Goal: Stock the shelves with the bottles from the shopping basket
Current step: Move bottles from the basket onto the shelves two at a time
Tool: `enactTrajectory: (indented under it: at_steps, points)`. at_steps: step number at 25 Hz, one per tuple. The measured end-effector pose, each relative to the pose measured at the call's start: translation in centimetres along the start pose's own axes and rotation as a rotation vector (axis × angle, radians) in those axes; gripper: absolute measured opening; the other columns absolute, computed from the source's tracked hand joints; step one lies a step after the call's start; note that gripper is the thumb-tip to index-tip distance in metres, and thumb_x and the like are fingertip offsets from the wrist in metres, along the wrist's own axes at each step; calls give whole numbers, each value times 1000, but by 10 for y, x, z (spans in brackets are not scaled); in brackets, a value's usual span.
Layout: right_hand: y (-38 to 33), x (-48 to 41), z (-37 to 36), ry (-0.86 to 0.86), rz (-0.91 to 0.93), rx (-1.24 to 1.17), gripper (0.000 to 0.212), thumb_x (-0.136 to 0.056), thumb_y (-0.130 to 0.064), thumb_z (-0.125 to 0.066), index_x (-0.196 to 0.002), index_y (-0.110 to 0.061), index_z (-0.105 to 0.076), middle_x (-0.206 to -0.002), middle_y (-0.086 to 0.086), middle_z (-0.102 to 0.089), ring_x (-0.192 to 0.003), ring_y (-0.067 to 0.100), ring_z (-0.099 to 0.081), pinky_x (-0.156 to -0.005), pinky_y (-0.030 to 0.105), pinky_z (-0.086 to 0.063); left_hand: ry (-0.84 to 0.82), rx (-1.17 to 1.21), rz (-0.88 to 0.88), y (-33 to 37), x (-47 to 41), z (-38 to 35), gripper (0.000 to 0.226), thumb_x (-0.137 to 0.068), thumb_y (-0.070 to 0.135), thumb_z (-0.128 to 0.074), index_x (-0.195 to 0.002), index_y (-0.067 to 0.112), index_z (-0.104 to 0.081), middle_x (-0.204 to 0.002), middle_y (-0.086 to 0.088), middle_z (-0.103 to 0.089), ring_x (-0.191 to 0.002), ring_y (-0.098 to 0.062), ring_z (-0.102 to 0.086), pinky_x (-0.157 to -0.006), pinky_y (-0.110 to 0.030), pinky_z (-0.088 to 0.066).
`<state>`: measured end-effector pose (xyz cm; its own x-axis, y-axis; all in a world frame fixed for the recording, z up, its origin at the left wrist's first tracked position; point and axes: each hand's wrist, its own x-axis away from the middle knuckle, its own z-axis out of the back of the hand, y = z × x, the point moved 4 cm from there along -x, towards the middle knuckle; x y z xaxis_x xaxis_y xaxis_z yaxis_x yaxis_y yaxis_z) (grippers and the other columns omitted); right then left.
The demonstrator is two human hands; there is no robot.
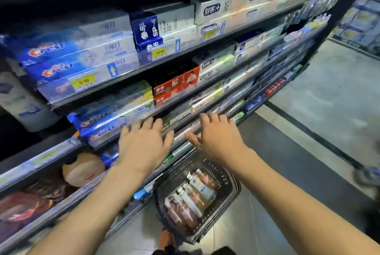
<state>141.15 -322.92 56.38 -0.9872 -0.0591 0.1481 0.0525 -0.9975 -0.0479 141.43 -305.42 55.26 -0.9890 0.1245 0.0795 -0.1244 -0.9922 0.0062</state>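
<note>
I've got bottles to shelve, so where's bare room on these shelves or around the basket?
Toothpaste boxes pack the shelves edge to edge. One dark gap far left, below them and beside a white pack, looks free. Bare floor lies right of the basket.

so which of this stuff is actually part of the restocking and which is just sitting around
Job: shopping basket, bottles in it, shelves, left hand and right hand, both empty.
Just there: blue toothpaste boxes, red boxes, yellow price tag, round tan item on the low shelf.
</note>
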Motion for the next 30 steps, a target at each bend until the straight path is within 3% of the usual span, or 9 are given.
enactTrajectory:
  at_steps: [7, 13, 17, 20, 23, 26, 30]
  points:
    - [66, -71, -79, -174, 89, 14, 77, -98, -69, -35, -146, -9, -38, -145, 19, -48, -133, 42, -45, -106, 54, -40, -179, 4, 130, 54, -46, -88, 63, -99, 61, -25, -146, 25, -43, -151, 0, -48, -137, -26, -44, -110, -44, -36]
    - [100, -115, -161, -329, 294, 13, 78, -101, -65, -34, -154, -7, -28, -152, 20, -42, -140, 40, -38, -110, 54, -37, -294, 138, 407, 99, -49, -173, 60, -98, 59, -31, -141, 21, -48, -141, -5, -57, -130, -32, -51, -106, -45, -38]
    - [107, -130, -246, -413, 335, -21, 76, -100, -64, -38, -152, -9, -31, -150, 18, -44, -139, 38, -39, -109, 50, -38, -406, 391, 624, 109, -41, -268, 63, -93, 60, -42, -139, 16, -44, -139, -12, -57, -130, -35, -49, -104, -46, -41]
    - [112, -136, -329, -492, 259, -123, 77, -98, -64, -46, -150, -9, -33, -146, 17, -47, -136, 37, -42, -108, 47, -40, -402, 696, 867, 105, -29, -359, 80, -78, 71, -47, -135, 15, -44, -130, -18, -61, -121, -39, -55, -98, -46, -48]
    - [117, -139, -421, -561, 152, -229, 86, -94, -66, -52, -153, -9, -29, -154, 16, -40, -141, 37, -39, -112, 47, -39, -338, 937, 1131, 103, -15, -456, 88, -67, 73, -65, -134, 20, -45, -122, -10, -67, -113, -32, -63, -96, -44, -52]
    - [125, -137, -519, -635, 57, -283, 93, -91, -66, -58, -157, -10, -23, -162, 16, -29, -147, 36, -32, -118, 47, -33, -278, 1066, 1290, 107, 3, -585, 93, -53, 82, -74, -126, 28, -54, -114, 3, -70, -104, -19, -69, -94, -40, -55]
    - [135, -139, -632, -650, -48, -314, 104, -80, -77, -60, -157, -19, -22, -156, 13, -35, -143, 35, -36, -114, 52, -40, -337, 1109, 1467, 114, 14, -708, 118, -38, 91, -73, -130, 19, -55, -118, 0, -68, -108, -21, -67, -97, -45, -55]
